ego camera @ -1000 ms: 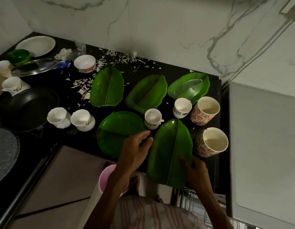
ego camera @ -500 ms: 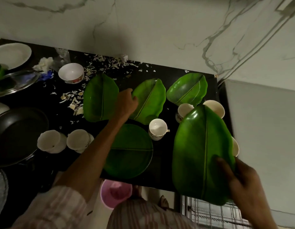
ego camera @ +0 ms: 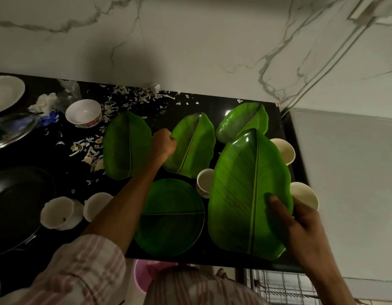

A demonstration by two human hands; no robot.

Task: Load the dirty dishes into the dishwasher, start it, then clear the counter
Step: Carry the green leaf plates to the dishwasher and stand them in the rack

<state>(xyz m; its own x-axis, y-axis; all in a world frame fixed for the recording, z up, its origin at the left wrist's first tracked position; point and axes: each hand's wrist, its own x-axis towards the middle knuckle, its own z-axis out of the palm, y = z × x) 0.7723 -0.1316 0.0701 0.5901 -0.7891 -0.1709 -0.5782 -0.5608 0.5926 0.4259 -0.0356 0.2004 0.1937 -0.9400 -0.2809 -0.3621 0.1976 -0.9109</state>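
Observation:
My right hand [ego camera: 300, 225] grips a large green leaf-shaped plate [ego camera: 247, 194] by its near right edge, lifted above the black counter [ego camera: 212, 104]. My left hand [ego camera: 163, 144] reaches across and pinches the left edge of the middle leaf plate [ego camera: 195, 146]. Two more leaf plates lie on the counter, one at the left [ego camera: 126, 146] and one at the back right [ego camera: 241, 119]. A round green plate [ego camera: 170, 219] sits at the front. Small white cups [ego camera: 203, 182] stand between the plates. The dishwasher rack [ego camera: 280, 285] shows below the counter edge.
Two patterned cups [ego camera: 305, 194] stand at the right edge, partly behind the lifted plate. White cups [ego camera: 58, 213], a black pan [ego camera: 17, 208], a white bowl [ego camera: 84, 113], a steel plate [ego camera: 12, 130] and food scraps [ego camera: 89, 150] fill the left side. A pink bucket [ego camera: 144, 276] stands below.
My right hand has lifted the near leaf plate off the counter and holds it up at the right. My left hand moved from the round plate to the middle leaf plate's edge.

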